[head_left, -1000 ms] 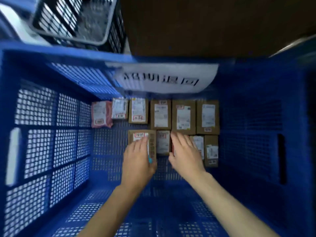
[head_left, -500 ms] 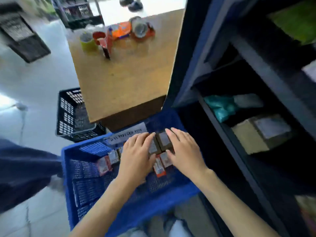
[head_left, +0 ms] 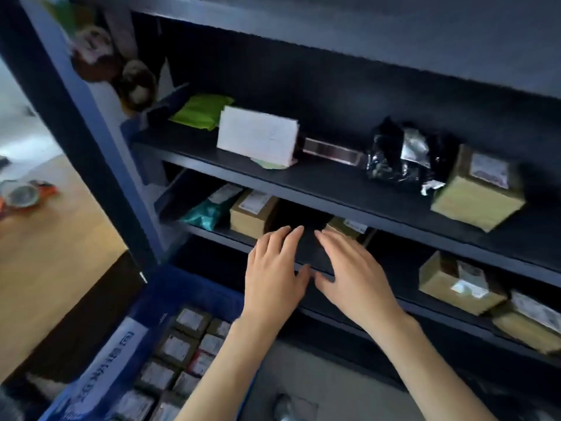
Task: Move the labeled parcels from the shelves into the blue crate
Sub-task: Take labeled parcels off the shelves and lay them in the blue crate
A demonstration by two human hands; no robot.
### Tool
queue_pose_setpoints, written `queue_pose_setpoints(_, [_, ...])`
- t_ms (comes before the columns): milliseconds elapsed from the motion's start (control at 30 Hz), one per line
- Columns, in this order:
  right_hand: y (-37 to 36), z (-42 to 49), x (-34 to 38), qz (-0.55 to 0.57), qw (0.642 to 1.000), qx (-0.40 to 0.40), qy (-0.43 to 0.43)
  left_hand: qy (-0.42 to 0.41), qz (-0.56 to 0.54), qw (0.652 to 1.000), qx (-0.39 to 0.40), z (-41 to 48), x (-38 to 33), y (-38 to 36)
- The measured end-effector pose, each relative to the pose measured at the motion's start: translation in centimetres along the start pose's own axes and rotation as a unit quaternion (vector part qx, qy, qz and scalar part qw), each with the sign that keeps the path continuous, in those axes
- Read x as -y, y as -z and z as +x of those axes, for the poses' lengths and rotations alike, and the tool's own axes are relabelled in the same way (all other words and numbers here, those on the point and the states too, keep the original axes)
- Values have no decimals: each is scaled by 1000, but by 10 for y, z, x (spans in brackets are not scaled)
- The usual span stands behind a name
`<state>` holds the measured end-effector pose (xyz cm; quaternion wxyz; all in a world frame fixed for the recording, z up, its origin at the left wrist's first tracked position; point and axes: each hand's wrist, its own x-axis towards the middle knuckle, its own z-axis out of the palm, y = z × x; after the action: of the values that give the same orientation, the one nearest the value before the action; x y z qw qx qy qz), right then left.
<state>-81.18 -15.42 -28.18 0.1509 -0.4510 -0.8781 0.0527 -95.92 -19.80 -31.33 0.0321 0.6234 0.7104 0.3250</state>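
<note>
Both hands are empty. The left hand [head_left: 274,268] and the right hand [head_left: 355,276] hang side by side in the centre of the frame, with fingers straight and a little spread, and they hold nothing. Their fingertips point at the front edge of the middle shelf [head_left: 394,221].

Just above the left fingertips stands a brown box [head_left: 253,212], with a teal bag [head_left: 206,212] beside it. A second box [head_left: 349,227] shows just beyond the right fingertips.

I judge that this is the reach for the next parcel. The next move probably calls for the hands to go under the shelf above and close around one of these boxes, then carry it down to the blue crate [head_left: 185,288] at lower left. Rows of packed parcels [head_left: 182,344] lie there already.

More boxes wait at lower right [head_left: 458,282] and on the upper shelf at the right [head_left: 479,189], near a black bag [head_left: 403,156].

Each parcel has a white label, but all are too blurred to read. A white sheet [head_left: 112,360] on the crate carries large dark characters, which I cannot make out.
</note>
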Motion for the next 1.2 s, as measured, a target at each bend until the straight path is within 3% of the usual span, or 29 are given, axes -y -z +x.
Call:
queue_pose_setpoints(367, [120,-151,-128,-47,953,-137,-266,-224,-76,969,63,6,-205,-57])
queue_pose_setpoints(600, [161,-217,-203,-40,929,-186,-317,-260,-96,957,86,-5,-307,-108])
queue_pose_setpoints(867, [159,-197,-271,0,954,-172,-246,-169,-71,979,90,6,-330,-139])
queue_pose_setpoints(1033, [140,-147,-281,78,967,-134,-204,-33,-91,989,114,49,-301,-135])
queue_pose_setpoints(1200, [121,-77,-297,143,957,-134,-213,75,-109,989,66,117,-259,-141])
